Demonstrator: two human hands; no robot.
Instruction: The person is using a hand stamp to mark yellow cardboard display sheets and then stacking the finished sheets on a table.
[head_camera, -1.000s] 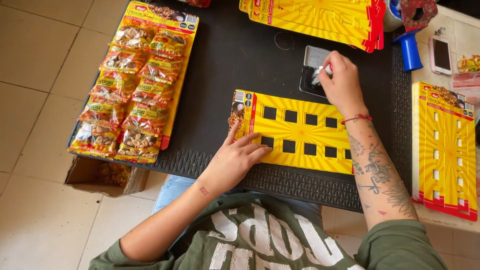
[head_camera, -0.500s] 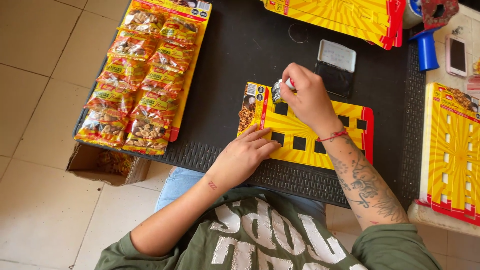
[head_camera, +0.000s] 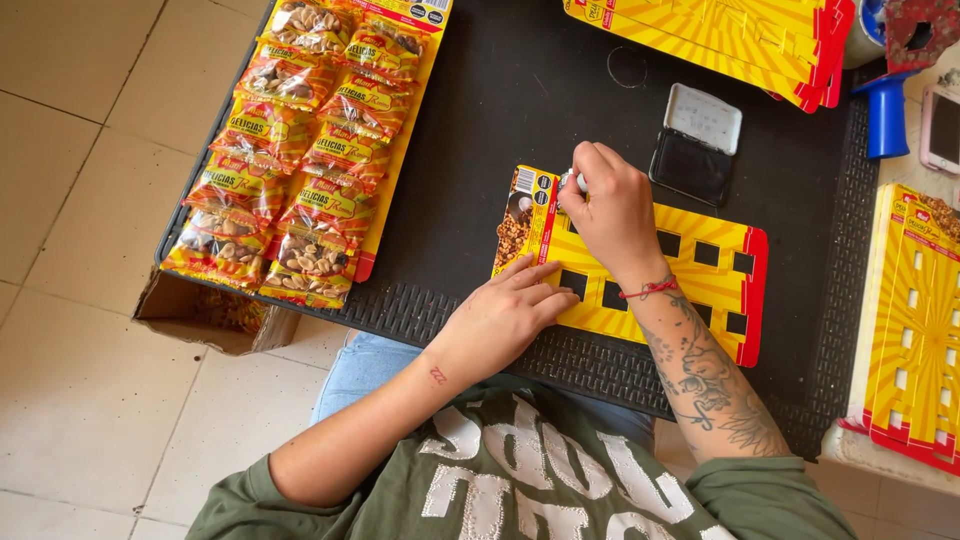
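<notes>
Your right hand (head_camera: 612, 215) is curled into a loose fist over the top left part of the yellow display card (head_camera: 700, 290), pinching a small pale stamp (head_camera: 571, 181) whose tip shows just past your fingers and presses at the card's upper edge. Your left hand (head_camera: 500, 315) lies flat and open, holding nothing, with its fingertips spread on the card's lower left edge, pinning it to the black mat (head_camera: 500, 110). The card lies flat near the mat's front edge, with rows of square cut-outs and a red right border. Just above and to the right of your right hand sits an open ink pad (head_camera: 695, 145). On the left of the mat lies a card filled with snack packets (head_camera: 300, 150). More yellow cards (head_camera: 720, 30) are stacked at the top.
</notes>
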